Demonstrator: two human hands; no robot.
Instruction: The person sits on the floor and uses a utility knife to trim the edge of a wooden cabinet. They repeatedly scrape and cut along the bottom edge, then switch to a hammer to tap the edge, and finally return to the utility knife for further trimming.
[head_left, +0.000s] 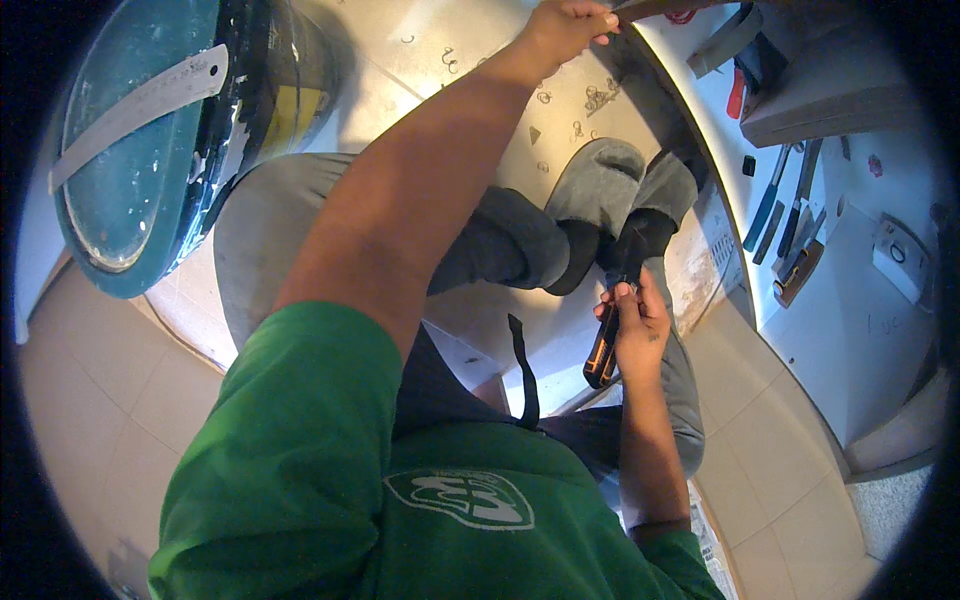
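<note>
My left hand (572,32) reaches far forward to the top edge of the view. Its thumb and fingers pinch the end of a thin brown strip (672,8), which runs off to the right and is partly cut off by the frame. Close to my lap, my right hand (640,325) is wrapped around a black and orange utility knife (602,350). The knife points away from me, over my dark sock; whether its blade is out is hard to make out there.
On the left stands a bucket with a teal lid (120,215), a metal ruler (145,115) lying across it. Curled shavings (600,97) litter the floor beyond my grey slippers (598,180). A white worktop (835,340) at right carries a teal-handled tool (765,205), other hand tools and a thick block (830,105).
</note>
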